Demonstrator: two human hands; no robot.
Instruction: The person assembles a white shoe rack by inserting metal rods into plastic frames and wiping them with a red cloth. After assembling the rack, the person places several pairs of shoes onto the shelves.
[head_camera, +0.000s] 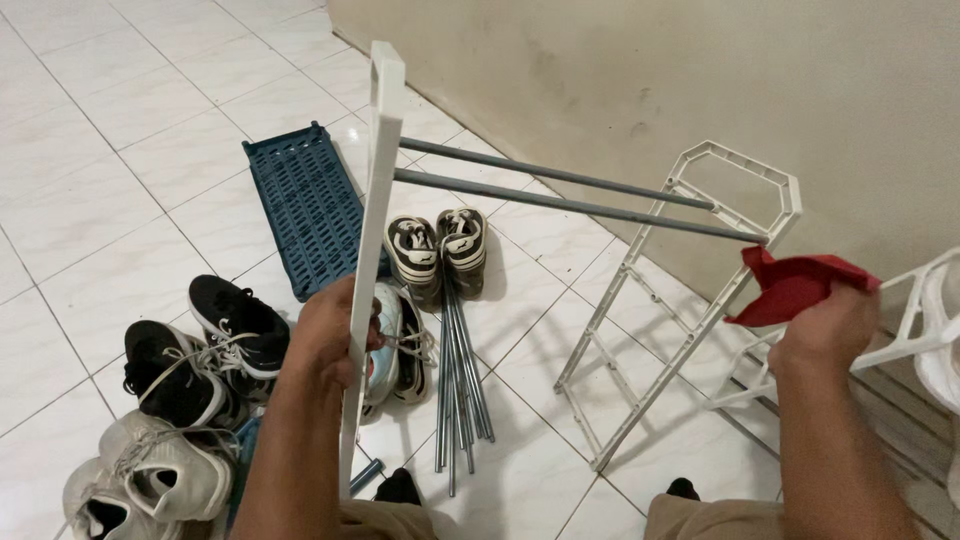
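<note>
My left hand (325, 335) grips a white plastic side frame (378, 170) of a shoe rack, held upright and tilted. Two grey metal rods (560, 190) run from it across to a second white side frame (690, 280), which leans with its foot on the floor near the wall. My right hand (825, 325) holds a red cloth (795, 285) close to the upper end of that second frame, where the lower rod meets it.
A dark blue slatted shelf panel (305, 205) lies on the white tiled floor. A bundle of loose grey rods (460, 380) lies by a pair of dark and cream sneakers (440, 250). Black, white and grey shoes (190, 380) crowd the lower left. A white plastic piece (935, 310) stands at the right by the beige wall (700, 80).
</note>
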